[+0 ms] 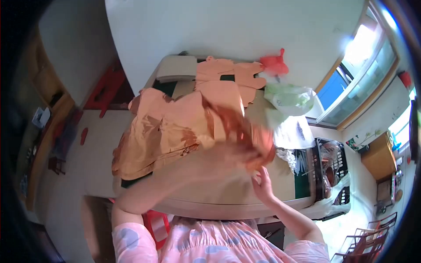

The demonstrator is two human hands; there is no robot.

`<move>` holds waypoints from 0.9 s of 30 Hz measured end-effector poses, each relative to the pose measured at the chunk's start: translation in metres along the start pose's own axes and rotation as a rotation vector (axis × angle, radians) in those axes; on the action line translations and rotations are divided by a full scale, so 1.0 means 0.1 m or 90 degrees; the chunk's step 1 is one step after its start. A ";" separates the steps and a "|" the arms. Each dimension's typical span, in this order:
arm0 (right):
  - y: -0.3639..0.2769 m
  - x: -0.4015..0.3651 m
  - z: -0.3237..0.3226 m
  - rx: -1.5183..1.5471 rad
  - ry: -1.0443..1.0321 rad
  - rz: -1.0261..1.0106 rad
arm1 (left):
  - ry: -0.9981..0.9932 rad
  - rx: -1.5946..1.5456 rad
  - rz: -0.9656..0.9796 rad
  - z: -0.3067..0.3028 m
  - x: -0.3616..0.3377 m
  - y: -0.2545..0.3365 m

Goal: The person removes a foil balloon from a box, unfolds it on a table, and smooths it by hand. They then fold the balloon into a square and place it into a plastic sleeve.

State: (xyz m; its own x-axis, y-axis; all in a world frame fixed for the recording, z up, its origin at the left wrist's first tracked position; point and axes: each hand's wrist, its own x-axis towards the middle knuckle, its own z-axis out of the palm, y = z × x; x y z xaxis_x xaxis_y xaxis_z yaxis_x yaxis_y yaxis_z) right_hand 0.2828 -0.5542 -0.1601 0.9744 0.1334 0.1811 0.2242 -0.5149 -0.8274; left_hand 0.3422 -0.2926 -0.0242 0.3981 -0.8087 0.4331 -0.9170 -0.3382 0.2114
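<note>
A shiny copper-coloured sheet [230, 120], seemingly foil, is smeared by motion on the right half of the table. My left hand [245, 153] reaches across to it and appears closed on its edge, though blur hides the fingers. Just below, my right hand [263, 184] is raised with its fingers stretched upward, close to the sheet's lower end; whether it touches cannot be made out. A broad pile of crinkled copper-coloured sheets [166, 131] lies to the left of both hands. Flat orange cut-out shapes [219, 68] lie behind the pile.
A stack of grey-beige card [176, 68] stands at the table's back left. Toward the right are a red plastic bag [275, 65], a pale green-white bag [291, 98], white sticks [301, 163] and a black crate [331, 171]. A red stool [157, 225] is under the front edge.
</note>
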 end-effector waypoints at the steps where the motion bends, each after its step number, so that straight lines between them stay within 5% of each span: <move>1: -0.08 -0.10 -0.22 -0.039 -0.001 -0.013 | -0.046 0.055 0.025 0.19 -0.04 0.07; 2: -0.16 -0.18 -0.42 -0.077 -0.002 -0.026 | -0.091 0.112 0.050 0.37 -0.11 0.15; 4: -0.10 -0.38 -0.71 -0.122 0.001 -0.022 | -0.153 -0.025 -0.118 0.86 -0.43 0.27; 7: -0.13 -0.42 -0.78 -0.153 0.003 -0.061 | -0.122 -0.084 -0.176 1.53 -0.79 0.29; 14: -0.25 0.29 -0.31 -0.108 0.109 -0.135 | -0.161 -0.046 -0.171 1.36 -0.77 0.30; 17: -0.13 0.61 -0.07 -0.042 0.111 0.009 | -0.180 -0.080 -0.165 1.29 -0.78 0.28; 20: 0.20 0.85 0.08 -0.144 0.116 -0.067 | -0.216 -0.103 -0.194 1.27 -0.81 0.20; 21: 0.04 0.88 0.04 -0.057 0.027 0.141 | -0.210 -0.093 -0.200 1.25 -0.83 0.18; 24: 0.27 0.94 0.01 -0.092 0.122 0.075 | -0.179 -0.070 -0.204 1.30 -0.85 0.07; 25: 0.24 0.92 -0.06 -0.038 0.087 0.192 | -0.167 -0.068 -0.205 1.33 -0.87 0.05; 27: 0.26 0.84 -0.17 -0.284 0.099 0.115 | -0.149 -0.076 -0.207 1.36 -0.90 0.04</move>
State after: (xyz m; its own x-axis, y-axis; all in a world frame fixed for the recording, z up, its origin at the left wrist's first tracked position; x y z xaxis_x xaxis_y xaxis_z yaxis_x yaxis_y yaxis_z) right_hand 0.3711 -0.5706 -0.1575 0.9817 -0.1022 0.1608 0.0036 -0.8340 -0.5517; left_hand 0.2990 -0.2866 -0.1812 0.6379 -0.7608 0.1194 -0.7294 -0.5471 0.4107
